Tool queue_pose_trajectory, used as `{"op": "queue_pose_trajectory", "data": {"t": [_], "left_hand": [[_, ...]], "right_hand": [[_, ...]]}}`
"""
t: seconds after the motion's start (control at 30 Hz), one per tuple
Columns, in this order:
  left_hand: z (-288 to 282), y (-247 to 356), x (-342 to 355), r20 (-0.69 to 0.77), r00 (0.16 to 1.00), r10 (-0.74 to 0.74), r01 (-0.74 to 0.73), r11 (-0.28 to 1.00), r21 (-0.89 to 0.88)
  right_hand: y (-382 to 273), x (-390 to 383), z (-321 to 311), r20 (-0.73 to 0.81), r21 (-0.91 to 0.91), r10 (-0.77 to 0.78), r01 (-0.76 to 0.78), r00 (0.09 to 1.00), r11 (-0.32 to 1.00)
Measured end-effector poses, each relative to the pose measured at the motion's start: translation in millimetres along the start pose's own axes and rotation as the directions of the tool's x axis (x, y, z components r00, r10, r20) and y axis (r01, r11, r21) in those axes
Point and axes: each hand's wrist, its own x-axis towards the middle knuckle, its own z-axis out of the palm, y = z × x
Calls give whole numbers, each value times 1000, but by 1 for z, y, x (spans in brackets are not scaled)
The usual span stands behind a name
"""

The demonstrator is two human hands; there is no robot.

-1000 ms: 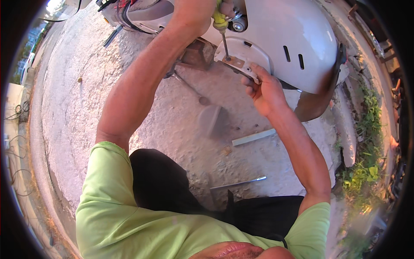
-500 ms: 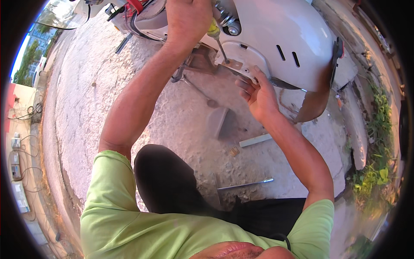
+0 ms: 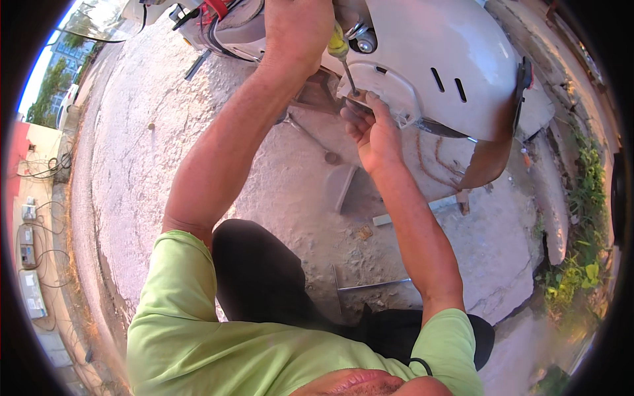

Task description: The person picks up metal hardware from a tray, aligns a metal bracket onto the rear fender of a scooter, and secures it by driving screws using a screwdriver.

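Note:
My left hand (image 3: 298,34) is closed round the yellow handle of a screwdriver (image 3: 338,47) at the top of the view; part of its grip is cut off by the frame. The screwdriver's shank slants down to a rounded white cover (image 3: 393,84) low on the side of a white scooter (image 3: 422,33). Close by the tip, my right hand (image 3: 378,135) pinches the cover's lower edge, thumb on top and fingers curled beneath. The thumb partly hides that edge, and the screw head under the tip is too small to make out.
On the rough concrete lie a thin metal rod tool (image 3: 380,286), a pale bar (image 3: 444,203) and a grey block-like piece (image 3: 341,188). A dark mudflap (image 3: 487,164) hangs from the scooter's end. Broken slabs and weeds (image 3: 581,270) line the right side.
My right hand has moved left along the cover's edge, nearer the screwdriver tip. My left hand keeps the screwdriver against the cover. The whole view has shifted slightly.

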Motion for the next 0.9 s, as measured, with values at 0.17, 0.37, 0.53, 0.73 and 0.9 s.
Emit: {"op": "queue_pose_trajectory", "data": {"t": [0.17,0.37,0.53,0.73,0.9], "left_hand": [[2,-8,7,-7,1000,4,-5,991,-136],[1,-13,11,9,1000,-19,21,968,-249],[-1,-14,8,-25,999,43,-49,952,-301],[-6,-16,1,-63,997,35,-52,957,-286],[-17,-22,6,71,997,34,-11,954,-300]], "right_hand": [[5,15,2,66,83,-63,58,996,995],[-1,10,2,-10,-43,-67,67,998,997],[1,9,2,-5,-33,-86,85,996,996],[6,11,1,41,-24,-147,148,988,989],[8,12,-3,68,-11,-170,171,983,985]]}}
